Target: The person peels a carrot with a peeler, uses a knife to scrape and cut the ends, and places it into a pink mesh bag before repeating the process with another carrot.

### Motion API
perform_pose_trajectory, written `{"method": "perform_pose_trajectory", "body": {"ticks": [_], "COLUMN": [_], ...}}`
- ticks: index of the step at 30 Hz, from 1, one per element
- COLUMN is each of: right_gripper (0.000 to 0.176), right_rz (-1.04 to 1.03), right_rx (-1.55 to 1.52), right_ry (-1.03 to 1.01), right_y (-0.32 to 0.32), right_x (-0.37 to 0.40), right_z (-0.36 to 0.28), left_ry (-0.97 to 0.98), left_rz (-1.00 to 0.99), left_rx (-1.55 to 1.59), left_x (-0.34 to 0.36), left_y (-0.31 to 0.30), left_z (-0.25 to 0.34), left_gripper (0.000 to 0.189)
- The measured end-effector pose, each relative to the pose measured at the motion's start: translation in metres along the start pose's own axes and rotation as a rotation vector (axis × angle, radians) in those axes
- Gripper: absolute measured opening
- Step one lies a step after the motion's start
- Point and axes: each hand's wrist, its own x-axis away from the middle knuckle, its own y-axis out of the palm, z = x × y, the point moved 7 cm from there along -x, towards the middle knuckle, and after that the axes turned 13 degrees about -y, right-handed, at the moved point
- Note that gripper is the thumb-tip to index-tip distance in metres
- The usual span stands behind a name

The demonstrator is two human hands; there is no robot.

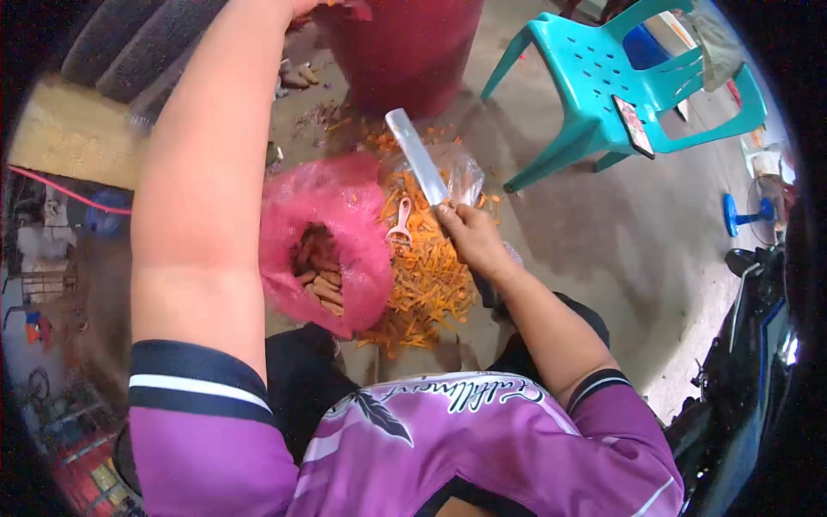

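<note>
My right hand (472, 237) is closed round the handle of a large knife (415, 155), its broad blade pointing up and away. Beneath the knife spreads a pile of orange strips and peelings (431, 284), with a pink-and-white peeler (401, 222) lying on it. Left of the pile stands an open pink woven sack (362, 215) holding brown finger-shaped roots (326, 286). My left arm stretches far forward; only a bit of my left hand (303, 5) shows at the top edge, beside a big red tub (401, 52). Its fingers are out of sight.
A teal plastic chair (581, 65) stands ahead to the right, with a phone (633, 126) on its seat edge. A clear plastic bag (465, 172) lies by the pile. A motorcycle (732, 370) is at the right, a blue fan (748, 214) beyond it.
</note>
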Motion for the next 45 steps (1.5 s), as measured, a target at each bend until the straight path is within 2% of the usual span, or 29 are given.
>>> {"method": "perform_pose_trajectory", "body": {"ticks": [1,2,3,4,6,7,9,11,13,14,15,19,21,24,27,28,30,31,33,34,37,38,39,42,44,45], "right_gripper": [0.051,0.048,0.045,0.045,0.042,0.040,0.038,0.038,0.037,0.037,0.037,0.038,0.038,0.043,0.043,0.042,0.043,0.044,0.047,0.049,0.057,0.056,0.054,0.049,0.044,0.044], "right_rz": [-0.002,-0.015,0.001,0.001,-0.020,-0.037,-0.058,-0.058,-0.054,-0.053,-0.050,-0.030,0.002,0.013,-0.032,-0.111,-0.177,-0.206,-0.318,-0.373,-0.436,-0.334,-0.356,-0.448,-0.552,-0.570], "right_rx": [0.005,-0.064,-0.144,-0.163,-0.161,-0.142,-0.137,-0.148,-0.141,-0.118,-0.086,0.125,0.321,0.575,0.625,0.703,0.789,0.831,0.724,0.667,0.691,0.653,0.644,0.639,0.671,0.673], "right_ry": [0.008,0.000,-0.023,0.027,0.056,0.033,0.033,0.042,0.016,0.019,0.032,0.117,0.192,0.283,0.273,0.288,0.130,0.052,0.268,0.375,0.338,0.417,0.435,0.443,0.373,0.338], "right_y": [0.000,0.004,0.005,0.005,0.009,0.011,0.019,0.028,0.037,0.046,0.052,0.071,0.073,0.073,0.101,0.116,0.145,0.162,0.195,0.206,0.220,0.214,0.213,0.211,0.216,0.213], "right_x": [0.001,-0.002,-0.002,0.001,0.003,0.002,0.002,0.002,0.000,-0.003,-0.005,-0.021,-0.029,-0.041,-0.063,-0.068,-0.081,-0.087,-0.093,-0.093,-0.092,-0.093,-0.094,-0.085,-0.079,-0.075], "right_z": [0.000,0.010,0.012,0.011,0.014,0.018,0.025,0.034,0.045,0.060,0.069,0.109,0.148,0.149,0.195,0.212,0.200,0.192,0.193,0.196,0.205,0.206,0.209,0.246,0.281,0.266], "left_ry": [0.019,-0.077,-0.119,-0.153,-0.394,-0.423,-0.711,-0.827,-0.899,-0.997,-1.069,-1.043,-0.982,-0.867,-0.737,-0.785,-0.874,-0.846,-0.788,-0.821,-0.894,-0.893,-0.889,-0.966,-1.000,-1.003], "left_rz": [-0.002,-0.086,-0.070,-0.191,-0.170,-0.234,-0.040,0.041,0.055,0.042,0.025,0.070,0.053,0.031,0.115,0.064,-0.045,-0.023,0.022,-0.007,-0.068,-0.070,-0.071,0.122,0.416,0.553], "left_rx": [-0.077,-0.097,-0.119,-0.305,-0.106,-0.041,-0.083,-0.233,-0.268,-0.661,-1.060,-1.149,-1.288,-1.475,-1.706,-1.685,-1.637,-1.680,-1.764,-1.773,-1.797,-1.807,-1.819,-1.467,-1.069,-0.862], "left_x": [0.016,0.041,0.055,0.061,0.104,0.123,0.166,0.202,0.231,0.240,0.245,0.270,0.280,0.290,0.299,0.303,0.312,0.314,0.314,0.313,0.311,0.308,0.305,0.302,0.290,0.286], "left_y": [0.000,0.011,-0.004,-0.020,-0.046,-0.059,-0.093,-0.132,-0.152,-0.176,-0.187,-0.171,-0.179,-0.179,-0.170,-0.174,-0.180,-0.184,-0.189,-0.191,-0.187,-0.187,-0.188,-0.205,-0.215,-0.220], "left_z": [-0.007,-0.024,-0.047,-0.082,-0.158,-0.198,-0.285,-0.368,-0.426,-0.463,-0.471,-0.458,-0.488,-0.528,-0.539,-0.551,-0.579,-0.585,-0.590,-0.595,-0.580,-0.572,-0.566,-0.551,-0.531,-0.520], "left_gripper": [0.010,0.011,0.014,0.015,0.020,0.021,0.022,0.011,0.009,0.012,0.015,0.020,0.024,0.031,0.030,0.031,0.032,0.030,0.028,0.029,0.030,0.031,0.032,0.037,0.040,0.042]}}
